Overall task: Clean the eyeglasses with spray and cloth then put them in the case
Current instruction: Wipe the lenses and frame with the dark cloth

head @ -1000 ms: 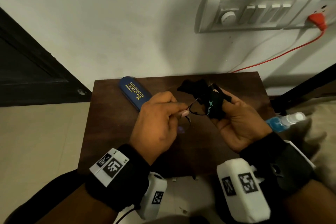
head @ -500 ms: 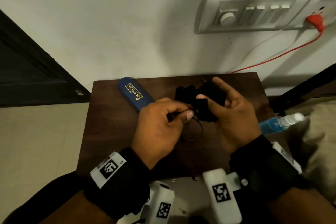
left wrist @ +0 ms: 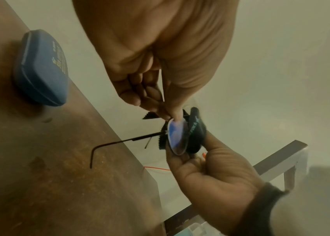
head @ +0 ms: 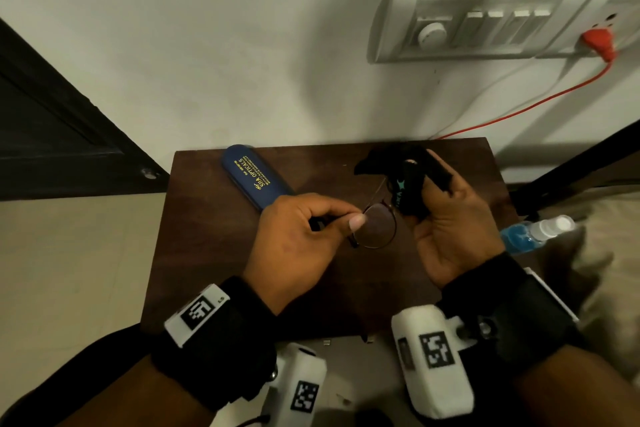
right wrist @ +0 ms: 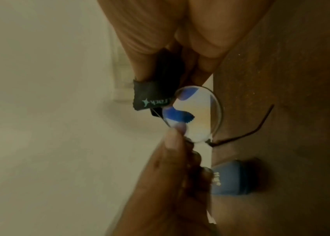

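I see a dim room with a plain off-white wall. Small dark wood bench pushed against that wall. Switch panel on the wall above the bench's right end, red plug in its socket, red cable dropping behind the bench. Dark door left of the bench. Pale tiled floor below it. Dark frame rail to the bench's right.
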